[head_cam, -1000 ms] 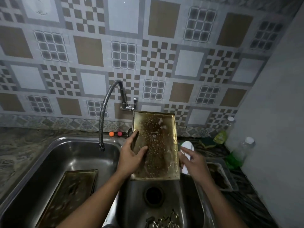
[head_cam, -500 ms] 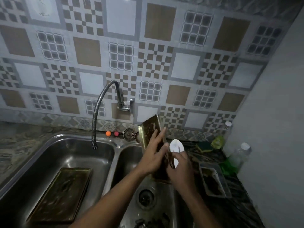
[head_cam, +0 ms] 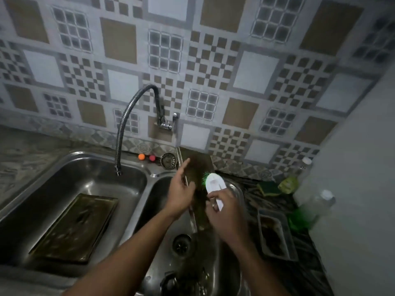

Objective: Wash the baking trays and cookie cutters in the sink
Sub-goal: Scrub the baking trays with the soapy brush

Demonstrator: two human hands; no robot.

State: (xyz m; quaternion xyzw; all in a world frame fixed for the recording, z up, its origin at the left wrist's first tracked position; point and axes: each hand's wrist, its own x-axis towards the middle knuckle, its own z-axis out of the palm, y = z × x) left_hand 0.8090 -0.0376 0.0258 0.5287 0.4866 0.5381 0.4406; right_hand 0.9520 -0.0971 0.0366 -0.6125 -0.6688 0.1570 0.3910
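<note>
Right grip (head_cam: 226,212) clenched round handle of white scrub brush (head_cam: 213,182); green bristles against tray face. Left grip (head_cam: 180,193) pinches left rim of baking tray (head_cam: 199,167): thumb on face, fingers laid straight along edge. Tray stands on end in right basin of sink (head_cam: 85,178), above drain (head_cam: 181,242). Second tray (head_cam: 74,227) lies flat in left basin. Small tray (head_cam: 275,233) on desk, right of sink. Judgement: thin stiff metal, light, probably greasy and slick when wet. Best hold is by raised rim, braced against brush push.
</note>
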